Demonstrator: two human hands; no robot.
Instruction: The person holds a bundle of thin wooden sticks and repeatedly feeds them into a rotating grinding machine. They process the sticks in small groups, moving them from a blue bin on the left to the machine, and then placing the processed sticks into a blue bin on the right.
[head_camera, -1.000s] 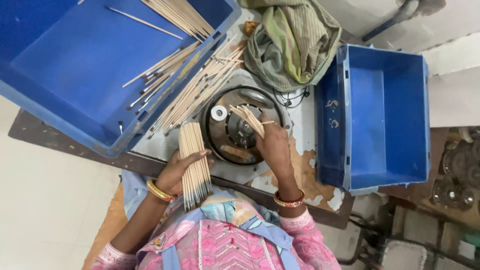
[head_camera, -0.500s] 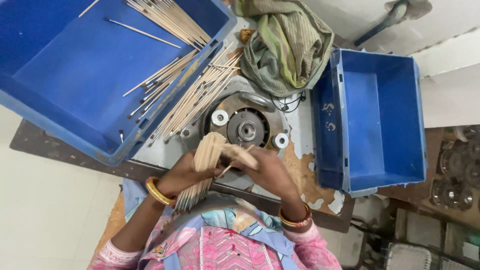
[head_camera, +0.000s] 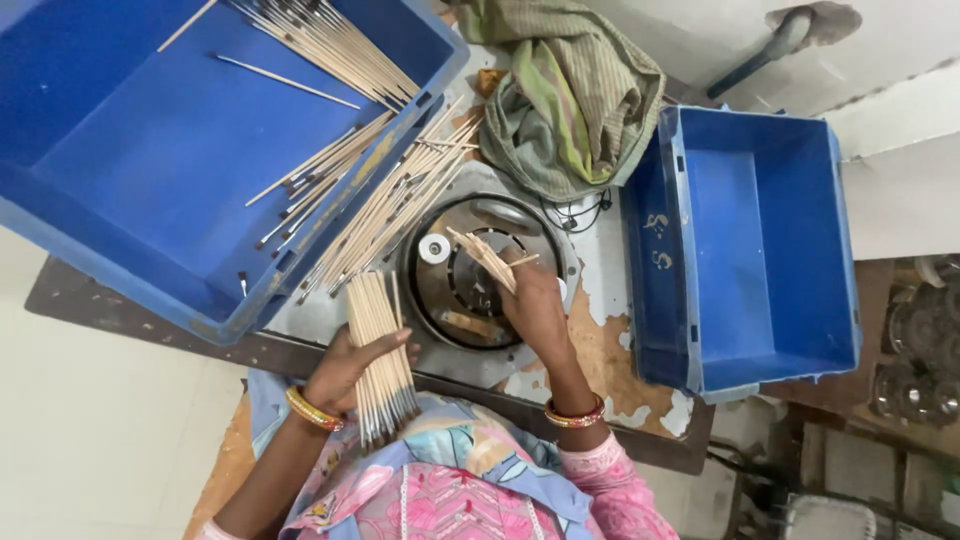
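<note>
Both grips closed: left hand (head_camera: 352, 362) around stick bundle (head_camera: 380, 360), right hand (head_camera: 535, 305) pinching few sticks (head_camera: 485, 258).

We see no packages, signs or screens near either hand. The only markings are small pale characters (head_camera: 661, 243) on the blue crate's wall, right of our right hand (head_camera: 536, 305).

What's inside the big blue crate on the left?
The big blue crate holds thin sticks heaped at its far corner, others scattered loose. Its near wall hides part of its floor.
</note>
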